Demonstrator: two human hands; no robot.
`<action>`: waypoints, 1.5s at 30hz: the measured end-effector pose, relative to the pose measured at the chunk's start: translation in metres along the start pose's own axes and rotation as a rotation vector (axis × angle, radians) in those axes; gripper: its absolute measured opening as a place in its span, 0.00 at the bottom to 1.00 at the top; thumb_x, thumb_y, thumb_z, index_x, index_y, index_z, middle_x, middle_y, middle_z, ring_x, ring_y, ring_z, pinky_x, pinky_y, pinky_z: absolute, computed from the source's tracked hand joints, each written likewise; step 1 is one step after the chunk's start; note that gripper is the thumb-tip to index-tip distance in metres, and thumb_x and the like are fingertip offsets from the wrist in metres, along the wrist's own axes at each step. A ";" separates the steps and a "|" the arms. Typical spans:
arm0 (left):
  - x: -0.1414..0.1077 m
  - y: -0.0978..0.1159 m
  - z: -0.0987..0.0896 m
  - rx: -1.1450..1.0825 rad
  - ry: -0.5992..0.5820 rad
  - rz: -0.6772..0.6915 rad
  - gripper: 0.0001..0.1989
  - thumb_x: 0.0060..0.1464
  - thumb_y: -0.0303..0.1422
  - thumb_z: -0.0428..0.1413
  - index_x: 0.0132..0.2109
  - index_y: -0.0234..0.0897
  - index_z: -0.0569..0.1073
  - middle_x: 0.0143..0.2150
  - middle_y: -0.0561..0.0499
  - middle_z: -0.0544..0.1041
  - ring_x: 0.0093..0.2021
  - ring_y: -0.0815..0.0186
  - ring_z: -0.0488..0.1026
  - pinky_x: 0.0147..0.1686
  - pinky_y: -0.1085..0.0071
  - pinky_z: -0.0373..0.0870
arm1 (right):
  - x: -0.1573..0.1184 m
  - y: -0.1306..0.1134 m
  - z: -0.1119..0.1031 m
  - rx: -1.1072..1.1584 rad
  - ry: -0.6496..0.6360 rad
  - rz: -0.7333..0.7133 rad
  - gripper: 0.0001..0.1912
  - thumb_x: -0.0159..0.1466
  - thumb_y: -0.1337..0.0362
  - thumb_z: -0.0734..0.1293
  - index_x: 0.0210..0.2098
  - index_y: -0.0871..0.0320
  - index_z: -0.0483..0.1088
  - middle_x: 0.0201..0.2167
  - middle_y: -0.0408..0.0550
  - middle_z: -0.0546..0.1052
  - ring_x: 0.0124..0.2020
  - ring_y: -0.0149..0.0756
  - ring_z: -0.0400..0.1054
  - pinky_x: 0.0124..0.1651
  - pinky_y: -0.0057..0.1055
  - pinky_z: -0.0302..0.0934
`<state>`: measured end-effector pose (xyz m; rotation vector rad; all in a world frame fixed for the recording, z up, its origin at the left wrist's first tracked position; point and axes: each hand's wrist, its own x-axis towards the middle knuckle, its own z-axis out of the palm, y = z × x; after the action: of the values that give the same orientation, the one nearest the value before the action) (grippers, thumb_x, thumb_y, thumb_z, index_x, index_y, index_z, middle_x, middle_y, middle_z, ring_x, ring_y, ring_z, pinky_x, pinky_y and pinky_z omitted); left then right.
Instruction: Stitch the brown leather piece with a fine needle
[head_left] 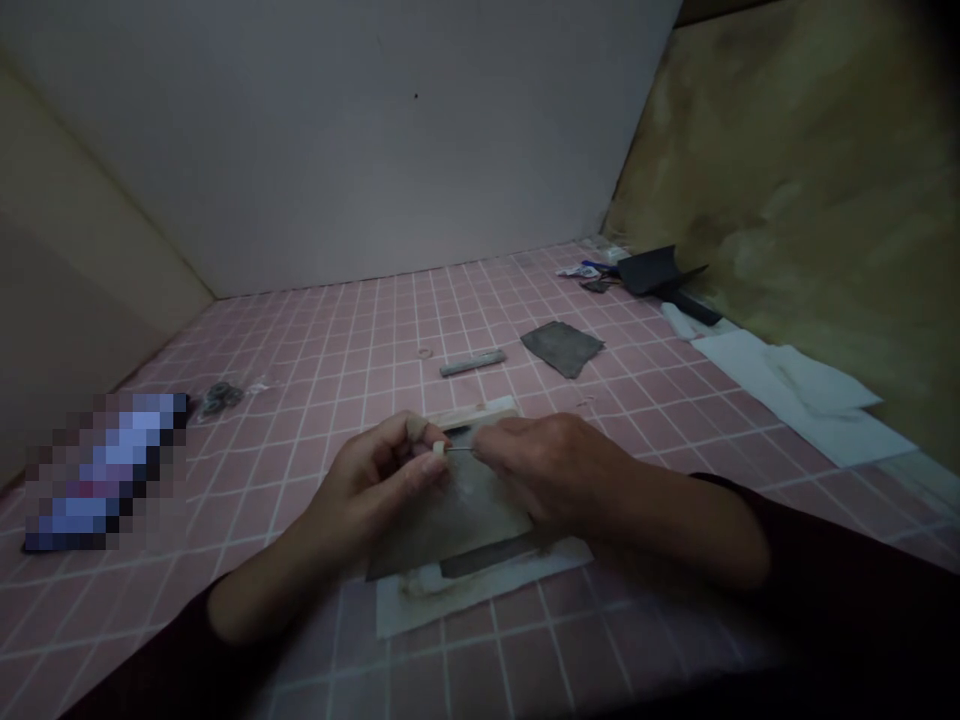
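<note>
Between thumb and fingers, my left hand [394, 462] pinches a small pale ring-like piece [439, 450]. A thin metal rod [460, 449] runs from that piece to my right hand [544, 460], whose closed fingers grip it. Both hands are above a grey-brown sheet [457, 525]. Beneath the sheet, a stained white paper [480, 598] shows at the near edge, with a dark grey piece [491, 553] on it. The rod's far end is hidden in my right fingers.
Beyond the hands, a grey stick [472, 363], a thin ring [424, 353] and a dark grey cloth-like square [562, 348] lie on the pink tiled surface [360, 340]. A pixelated device [120, 465] and a bag of rings [220, 397] are left; a black scoop [652, 270] and white papers [802, 400] right.
</note>
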<state>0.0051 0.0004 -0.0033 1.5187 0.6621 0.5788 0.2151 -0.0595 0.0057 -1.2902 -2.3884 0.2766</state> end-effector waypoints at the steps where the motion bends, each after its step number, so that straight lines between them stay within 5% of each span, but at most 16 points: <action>1: 0.000 0.000 0.000 0.016 0.008 0.009 0.08 0.59 0.35 0.55 0.40 0.35 0.67 0.32 0.52 0.70 0.32 0.71 0.67 0.31 0.76 0.65 | 0.001 -0.001 -0.001 0.031 -0.006 0.001 0.05 0.60 0.73 0.59 0.32 0.60 0.65 0.27 0.43 0.69 0.25 0.29 0.57 0.27 0.27 0.47; 8: -0.005 -0.002 -0.002 0.195 0.023 0.111 0.11 0.57 0.34 0.56 0.46 0.38 0.68 0.40 0.48 0.73 0.37 0.65 0.70 0.35 0.71 0.67 | 0.010 -0.009 -0.018 0.470 -0.216 0.156 0.15 0.65 0.72 0.57 0.22 0.60 0.62 0.19 0.38 0.65 0.22 0.25 0.59 0.28 0.23 0.51; 15: -0.001 0.001 0.000 0.041 -0.049 -0.008 0.08 0.60 0.36 0.54 0.40 0.36 0.67 0.30 0.53 0.70 0.29 0.71 0.66 0.28 0.77 0.63 | 0.000 -0.002 -0.001 0.000 -0.024 0.021 0.05 0.59 0.72 0.60 0.35 0.61 0.66 0.28 0.45 0.70 0.25 0.29 0.57 0.27 0.27 0.46; 22: -0.004 -0.001 -0.001 0.296 0.009 0.123 0.09 0.58 0.36 0.56 0.44 0.37 0.68 0.35 0.51 0.69 0.34 0.69 0.66 0.31 0.75 0.64 | 0.006 -0.006 -0.015 0.278 -0.184 0.071 0.14 0.66 0.70 0.58 0.23 0.60 0.61 0.20 0.38 0.64 0.23 0.25 0.57 0.28 0.23 0.49; 30: -0.002 0.000 -0.001 0.150 -0.068 -0.016 0.10 0.60 0.39 0.53 0.41 0.36 0.66 0.30 0.54 0.67 0.25 0.73 0.63 0.23 0.78 0.59 | -0.002 -0.002 0.001 -0.078 -0.024 0.004 0.05 0.60 0.71 0.60 0.36 0.59 0.66 0.28 0.44 0.70 0.24 0.30 0.58 0.26 0.28 0.45; 37: -0.002 0.002 -0.004 0.588 -0.024 0.320 0.08 0.58 0.33 0.55 0.45 0.36 0.68 0.36 0.50 0.73 0.36 0.68 0.70 0.35 0.73 0.65 | 0.006 -0.004 -0.011 0.285 -0.187 0.072 0.13 0.66 0.69 0.58 0.24 0.60 0.61 0.20 0.38 0.64 0.22 0.25 0.57 0.28 0.24 0.49; 45: -0.001 0.004 0.000 0.408 0.005 0.165 0.10 0.58 0.38 0.55 0.39 0.34 0.69 0.30 0.52 0.71 0.29 0.71 0.68 0.28 0.76 0.64 | -0.001 -0.001 0.006 -0.088 -0.045 0.002 0.05 0.59 0.72 0.58 0.33 0.60 0.64 0.26 0.44 0.67 0.24 0.30 0.57 0.26 0.28 0.45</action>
<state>0.0047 -0.0001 0.0007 1.9676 0.6910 0.5956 0.2124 -0.0607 -0.0001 -1.3390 -2.4618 0.2049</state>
